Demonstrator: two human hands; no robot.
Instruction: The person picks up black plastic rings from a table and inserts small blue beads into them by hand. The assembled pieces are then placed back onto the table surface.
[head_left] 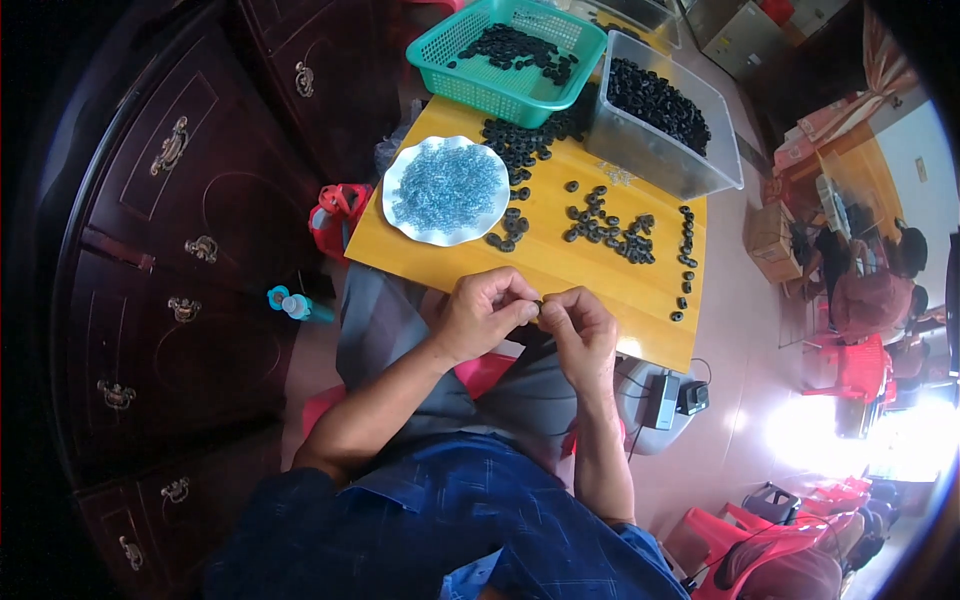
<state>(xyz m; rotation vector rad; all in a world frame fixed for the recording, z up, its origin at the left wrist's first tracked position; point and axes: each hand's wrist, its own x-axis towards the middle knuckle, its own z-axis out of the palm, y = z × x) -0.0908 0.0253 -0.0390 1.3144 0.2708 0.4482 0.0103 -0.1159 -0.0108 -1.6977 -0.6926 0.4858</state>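
Note:
Over the front edge of the yellow table (400, 252), my left hand (485, 315) and my right hand (582, 335) meet at the fingertips. Both are closed in a pinch on a small black piece (538, 303), mostly hidden by the fingers. It resembles the small black rings (605, 230) scattered on the table just beyond my hands. More black rings (687, 250) form a loose line along the right edge. To the left stands a white scalloped plate (441, 239) heaped with small clear-blue bits (447, 188).
Behind the plate is a green basket (437, 80) with black pieces in it. A clear plastic bin (665, 165) of black pieces stands at the back right. Dark wooden cabinets (190, 260) line the left. Another person (875, 300) sits far right, near red chairs (860, 365).

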